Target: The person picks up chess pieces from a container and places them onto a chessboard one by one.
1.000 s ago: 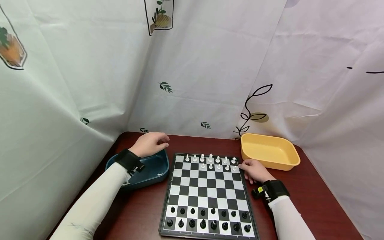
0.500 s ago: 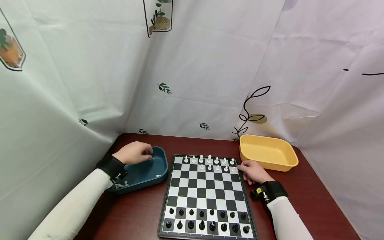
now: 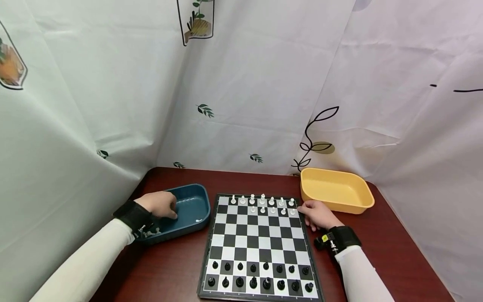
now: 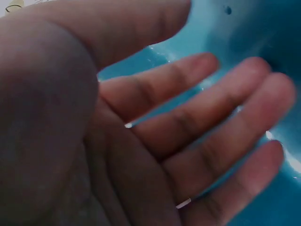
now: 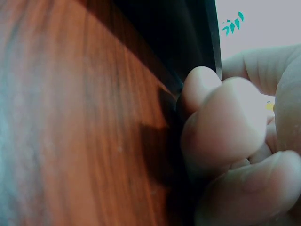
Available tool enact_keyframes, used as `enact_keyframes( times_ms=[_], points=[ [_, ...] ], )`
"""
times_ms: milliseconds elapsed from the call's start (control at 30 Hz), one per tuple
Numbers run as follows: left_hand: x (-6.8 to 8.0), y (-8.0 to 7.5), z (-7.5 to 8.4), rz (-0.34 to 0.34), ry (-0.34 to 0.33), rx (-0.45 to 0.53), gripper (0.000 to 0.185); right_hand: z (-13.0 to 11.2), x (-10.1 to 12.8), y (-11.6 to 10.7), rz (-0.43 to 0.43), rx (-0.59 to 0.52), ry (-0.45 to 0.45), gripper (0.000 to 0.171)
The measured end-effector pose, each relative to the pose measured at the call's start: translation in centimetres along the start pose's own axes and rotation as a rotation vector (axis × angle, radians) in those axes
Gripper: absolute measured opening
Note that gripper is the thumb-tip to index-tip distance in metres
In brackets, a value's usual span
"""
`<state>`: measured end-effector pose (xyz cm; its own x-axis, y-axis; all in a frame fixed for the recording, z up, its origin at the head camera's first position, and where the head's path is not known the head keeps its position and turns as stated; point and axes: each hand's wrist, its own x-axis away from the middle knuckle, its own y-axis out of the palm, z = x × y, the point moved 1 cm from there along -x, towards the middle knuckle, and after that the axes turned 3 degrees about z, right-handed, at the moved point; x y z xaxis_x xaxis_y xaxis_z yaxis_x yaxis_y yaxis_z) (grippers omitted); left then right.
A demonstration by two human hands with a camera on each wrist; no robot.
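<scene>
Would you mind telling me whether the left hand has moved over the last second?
Yes. The left hand has come back toward the person, from the far rim of the blue tray down into it.

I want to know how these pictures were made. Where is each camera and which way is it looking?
Head: worn on the head, looks forward and down at the chessboard, both arms and hands showing.
Left wrist: on the left wrist, looks along the left hand into the blue tray.
Right wrist: on the right wrist, looks past the right hand at the board's edge.
Head and left-wrist views share the blue tray.
</scene>
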<state>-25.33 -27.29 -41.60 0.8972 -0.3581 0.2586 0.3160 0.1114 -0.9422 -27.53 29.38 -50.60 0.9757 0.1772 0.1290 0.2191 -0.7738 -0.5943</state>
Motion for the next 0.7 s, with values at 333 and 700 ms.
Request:
enact_keyframes(
  times_ms=[333,700],
  points=[
    [1.8,0.4,-0.4,-0.016,-0.164,-0.028,0.042,0.0,-0.1,0.0,-0.004,0.003,-0.001,0.031],
    [3.3,0.8,-0.7,-0.008,-0.173,0.009,0.047,0.0,-0.2,0.0,-0.005,0.007,-0.001,0.03]
  ],
)
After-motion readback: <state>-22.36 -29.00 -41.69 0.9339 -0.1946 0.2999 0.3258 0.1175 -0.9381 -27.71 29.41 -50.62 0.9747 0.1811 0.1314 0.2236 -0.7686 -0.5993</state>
